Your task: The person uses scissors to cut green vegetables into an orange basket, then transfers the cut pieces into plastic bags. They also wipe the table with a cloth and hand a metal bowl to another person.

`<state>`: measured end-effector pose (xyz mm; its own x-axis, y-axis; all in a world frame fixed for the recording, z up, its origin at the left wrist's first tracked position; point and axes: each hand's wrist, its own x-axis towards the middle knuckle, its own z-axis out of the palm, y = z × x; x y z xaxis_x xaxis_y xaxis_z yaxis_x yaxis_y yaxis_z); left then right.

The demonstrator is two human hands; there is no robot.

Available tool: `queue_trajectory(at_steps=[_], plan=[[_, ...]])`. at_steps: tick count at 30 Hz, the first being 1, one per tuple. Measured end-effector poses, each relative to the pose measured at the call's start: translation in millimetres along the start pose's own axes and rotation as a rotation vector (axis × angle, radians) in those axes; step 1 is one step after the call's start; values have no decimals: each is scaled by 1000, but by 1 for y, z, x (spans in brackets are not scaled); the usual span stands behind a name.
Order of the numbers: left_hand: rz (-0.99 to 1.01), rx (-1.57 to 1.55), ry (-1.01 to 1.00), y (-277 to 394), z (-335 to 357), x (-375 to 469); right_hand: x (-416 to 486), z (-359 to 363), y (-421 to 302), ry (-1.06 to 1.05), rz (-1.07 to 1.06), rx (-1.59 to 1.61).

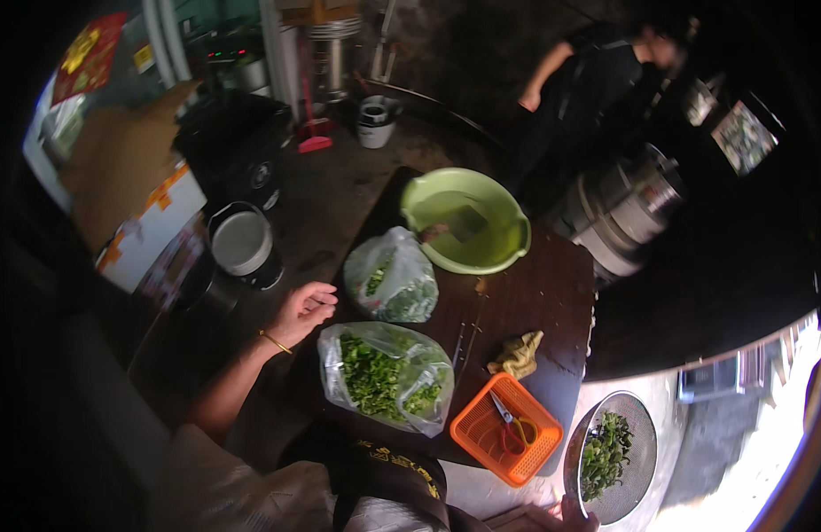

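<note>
My right hand, at the bottom edge, grips the rim of a round metal mesh strainer. Green leafy vegetables lie in the strainer, which is held beside the table. My left hand, with a gold bracelet at the wrist, is in the air by the table's left edge, fingers loosely curled and holding nothing. Closest to it are a clear plastic bag of greens and, nearer me, a wide-mouthed plastic bag full of chopped greens.
On the dark table are a green basin with a cleaver, a yellowish cloth, and an orange basket holding scissors. Buckets and cardboard stand left. A person is beyond the table.
</note>
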<state>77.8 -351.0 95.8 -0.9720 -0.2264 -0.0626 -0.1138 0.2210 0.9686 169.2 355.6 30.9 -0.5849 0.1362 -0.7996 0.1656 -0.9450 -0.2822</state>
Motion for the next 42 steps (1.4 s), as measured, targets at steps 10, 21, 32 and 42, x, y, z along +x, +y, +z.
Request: queue_trajectory(at_steps=[10, 21, 32, 42], plan=[[-418, -84, 315, -59, -42, -93, 12, 119, 69, -398, 192, -434], [-422, -177, 233, -78, -106, -94, -62, 306, 236, -529, -73, -843], [-177, -323, -167, -55, -221, -4, -117, 392, 485, -566, 245, -760], [-350, -296, -193, -96, -316, -22, -26, 511, 762, -672, 468, -959]])
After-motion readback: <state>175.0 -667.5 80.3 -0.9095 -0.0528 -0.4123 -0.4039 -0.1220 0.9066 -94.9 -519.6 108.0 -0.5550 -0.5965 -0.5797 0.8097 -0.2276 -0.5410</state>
